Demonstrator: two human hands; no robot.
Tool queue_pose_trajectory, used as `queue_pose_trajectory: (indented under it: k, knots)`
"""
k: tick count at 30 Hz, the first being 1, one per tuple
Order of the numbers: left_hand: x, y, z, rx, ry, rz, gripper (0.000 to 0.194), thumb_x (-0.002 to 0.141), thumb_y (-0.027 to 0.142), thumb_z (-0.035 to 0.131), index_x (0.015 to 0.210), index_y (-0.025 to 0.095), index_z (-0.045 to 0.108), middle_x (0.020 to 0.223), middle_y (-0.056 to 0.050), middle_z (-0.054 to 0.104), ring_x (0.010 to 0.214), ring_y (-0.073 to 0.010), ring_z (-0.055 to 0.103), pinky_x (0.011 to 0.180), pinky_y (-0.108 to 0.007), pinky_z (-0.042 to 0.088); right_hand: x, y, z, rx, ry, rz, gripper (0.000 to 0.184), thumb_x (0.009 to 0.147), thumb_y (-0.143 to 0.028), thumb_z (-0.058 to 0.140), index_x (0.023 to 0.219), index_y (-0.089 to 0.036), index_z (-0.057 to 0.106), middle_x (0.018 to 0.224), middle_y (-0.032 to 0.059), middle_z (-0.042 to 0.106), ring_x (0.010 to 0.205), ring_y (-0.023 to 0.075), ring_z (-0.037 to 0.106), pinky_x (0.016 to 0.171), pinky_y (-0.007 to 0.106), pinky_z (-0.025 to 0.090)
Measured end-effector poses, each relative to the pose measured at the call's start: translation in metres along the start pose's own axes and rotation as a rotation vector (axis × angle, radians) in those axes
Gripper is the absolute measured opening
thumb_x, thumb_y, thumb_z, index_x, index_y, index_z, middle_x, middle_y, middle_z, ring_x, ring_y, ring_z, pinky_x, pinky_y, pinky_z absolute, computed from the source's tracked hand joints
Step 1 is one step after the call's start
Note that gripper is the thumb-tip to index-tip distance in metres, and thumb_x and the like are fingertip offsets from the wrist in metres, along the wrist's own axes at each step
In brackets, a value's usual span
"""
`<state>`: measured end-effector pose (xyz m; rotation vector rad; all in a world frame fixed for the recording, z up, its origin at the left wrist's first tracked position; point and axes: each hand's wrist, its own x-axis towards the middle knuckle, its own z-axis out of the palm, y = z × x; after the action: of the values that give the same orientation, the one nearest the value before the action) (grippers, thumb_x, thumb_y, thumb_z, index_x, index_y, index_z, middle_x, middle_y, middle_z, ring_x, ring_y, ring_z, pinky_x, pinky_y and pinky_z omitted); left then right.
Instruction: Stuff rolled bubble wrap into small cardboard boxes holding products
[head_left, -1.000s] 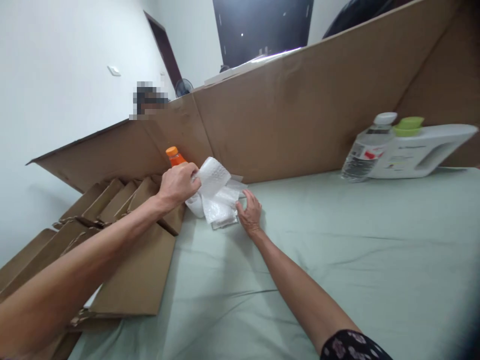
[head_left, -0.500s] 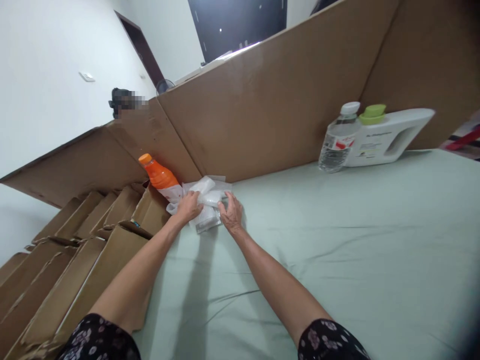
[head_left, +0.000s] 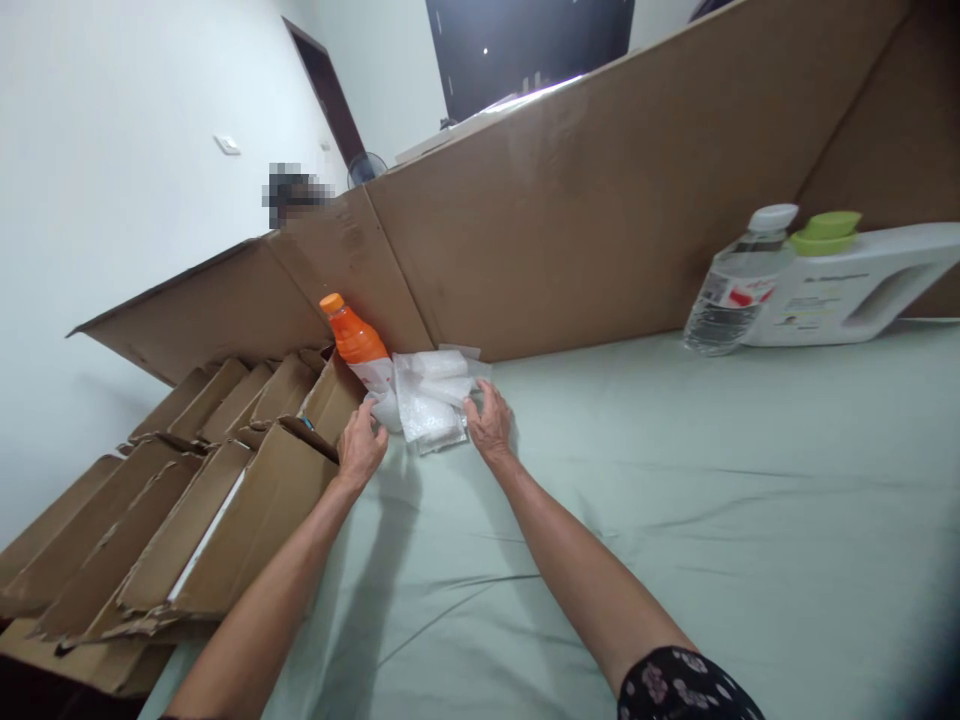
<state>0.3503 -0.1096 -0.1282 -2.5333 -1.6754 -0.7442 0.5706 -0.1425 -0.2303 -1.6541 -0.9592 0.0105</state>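
A pile of clear and whitish plastic packets (head_left: 433, 400), some of them folded or rolled, lies on the pale green sheet against the cardboard wall. At its left, my left hand (head_left: 361, 443) has fingers curved and apart, beside a crumpled translucent bag (head_left: 385, 410); whether they touch it I cannot tell. My right hand (head_left: 489, 418) rests at the pile's right edge, thumb and fingers spread, apparently touching the outer packet without gripping it. Just behind the pile leans an orange bottle (head_left: 355, 338) with an orange cap, its lower part partly covered by the bags.
Open cardboard boxes (head_left: 247, 500) stand in rows at the left. A tall cardboard wall (head_left: 585, 220) runs along the back. At the right, a clear water bottle (head_left: 731, 295) stands before a white jug (head_left: 817, 300) with a green cap. The green sheet (head_left: 675, 500) has creases.
My left hand has come off the packets and moved to their left. The packets now lie flatter and more lined up. My right hand stays at their right edge. The view has shifted left.
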Motion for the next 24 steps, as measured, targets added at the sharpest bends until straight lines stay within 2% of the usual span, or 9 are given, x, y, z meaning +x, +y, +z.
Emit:
queue_pose_trajectory:
  k: [3,6,9,14,17,19,22,24]
  knots:
    - [0.016,-0.004,0.004,0.036,-0.012,-0.031,0.049,0.078,0.016,0.058,0.127,0.020,0.060,0.089,-0.006,0.070,0.085,-0.0245,0.068,0.078,-0.033,0.052,0.000,0.000,-0.001,0.003,0.004,-0.002,0.044,0.087,-0.029,0.048,0.128,-0.016,0.056,0.135,0.0151,0.061,0.125,0.0296,0.055,0.104,0.044,0.041]
    - [0.023,-0.005,0.006,0.055,-0.010,-0.047,0.026,0.078,0.017,0.058,0.101,0.020,0.070,0.083,-0.007,0.071,0.080,-0.0252,0.068,0.073,-0.031,0.050,0.000,-0.001,-0.002,-0.003,0.004,-0.005,0.045,0.087,-0.029,0.049,0.128,-0.014,0.057,0.134,0.0158,0.062,0.123,0.0298,0.056,0.103,0.043,0.041]
    - [0.021,-0.006,-0.002,0.051,0.033,-0.045,0.014,0.080,0.021,0.055,0.081,0.020,0.069,0.077,-0.007,0.071,0.074,-0.0241,0.068,0.069,-0.030,0.049,0.000,-0.001,-0.003,-0.013,0.003,0.001,0.046,0.086,-0.028,0.049,0.129,-0.013,0.057,0.134,0.0162,0.062,0.123,0.0299,0.056,0.103,0.043,0.042]
    - [0.017,0.007,-0.038,0.034,0.177,0.021,0.023,0.085,0.029,0.048,0.091,0.017,0.067,0.083,-0.007,0.071,0.074,-0.0203,0.066,0.071,-0.028,0.050,0.000,-0.003,-0.003,-0.020,-0.018,0.023,0.046,0.087,-0.029,0.050,0.130,-0.015,0.057,0.137,0.0148,0.060,0.123,0.0298,0.056,0.103,0.042,0.041]
    - [0.026,0.024,-0.062,0.067,0.263,0.090,0.026,0.085,0.030,0.048,0.097,0.017,0.066,0.092,-0.009,0.070,0.082,-0.0221,0.065,0.079,-0.031,0.049,0.000,-0.004,-0.004,-0.023,-0.026,0.035,0.046,0.088,-0.028,0.049,0.131,-0.015,0.057,0.138,0.0152,0.059,0.124,0.0300,0.054,0.104,0.042,0.040]
    - [0.035,0.038,-0.075,0.105,0.288,0.134,0.022,0.082,0.028,0.051,0.094,0.018,0.067,0.090,-0.009,0.068,0.084,-0.0243,0.064,0.079,-0.033,0.048,0.000,-0.005,-0.005,-0.022,-0.026,0.039,0.046,0.088,-0.028,0.049,0.132,-0.015,0.057,0.138,0.0152,0.059,0.125,0.0297,0.054,0.104,0.042,0.040]
    - [0.051,0.059,-0.085,0.161,0.295,0.180,0.018,0.081,0.026,0.053,0.089,0.019,0.067,0.089,-0.009,0.065,0.085,-0.0269,0.063,0.075,-0.035,0.046,-0.001,-0.005,-0.005,-0.016,-0.026,0.042,0.045,0.088,-0.028,0.049,0.131,-0.016,0.057,0.137,0.0142,0.060,0.124,0.0293,0.054,0.103,0.041,0.040]
    - [0.062,0.071,-0.084,0.192,0.302,0.201,0.022,0.085,0.024,0.049,0.097,0.019,0.067,0.098,-0.011,0.064,0.093,-0.0286,0.062,0.079,-0.036,0.046,-0.001,-0.005,-0.005,-0.012,-0.026,0.046,0.045,0.089,-0.029,0.049,0.132,-0.017,0.057,0.137,0.0139,0.059,0.123,0.0294,0.054,0.103,0.042,0.040]
